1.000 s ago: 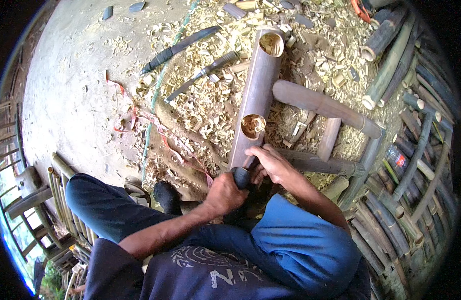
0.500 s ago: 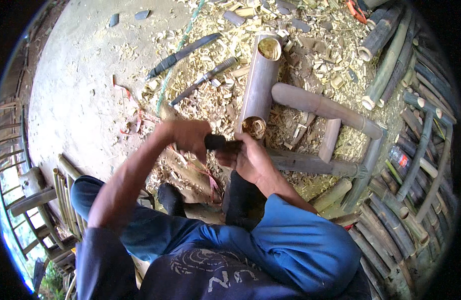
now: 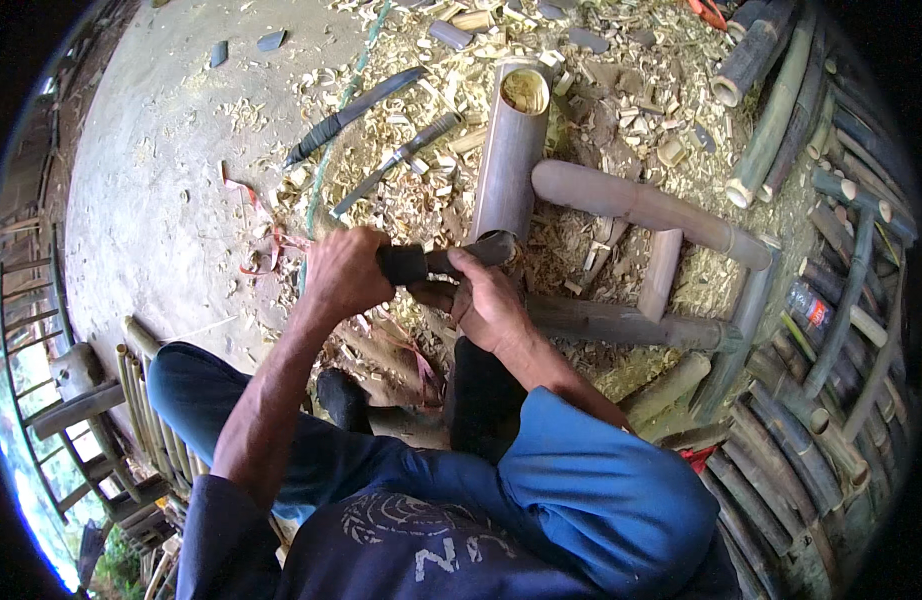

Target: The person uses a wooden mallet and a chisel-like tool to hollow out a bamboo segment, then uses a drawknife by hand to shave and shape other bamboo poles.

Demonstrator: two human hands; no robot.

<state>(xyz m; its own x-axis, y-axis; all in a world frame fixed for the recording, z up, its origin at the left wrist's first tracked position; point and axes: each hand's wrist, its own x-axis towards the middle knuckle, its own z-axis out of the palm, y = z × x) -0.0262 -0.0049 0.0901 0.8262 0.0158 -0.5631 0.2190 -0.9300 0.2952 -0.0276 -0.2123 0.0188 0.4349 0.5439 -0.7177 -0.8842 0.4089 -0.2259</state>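
Observation:
My left hand is closed round the black handle of a gouge. Its broad metal blade points right, with the tip at the lower round hole of a thick bamboo tube. Beside that hole my right hand grips the blade, thumb on top and fingers beneath. The tube has another round hole near its far end. It belongs to a bamboo frame whose rails run off to the right, joined by a short crosspiece. How deep the blade tip sits in the hole is hard to see.
Pale shavings cover the floor around the frame. A long knife with a wrapped handle and a chisel-like tool lie beyond my left hand. Bamboo poles and a plastic bottle are on the right.
The gouge has moved to the right, its blade now showing at the lower hole. My left hand, blurred before, is now sharp. The view has shifted slightly.

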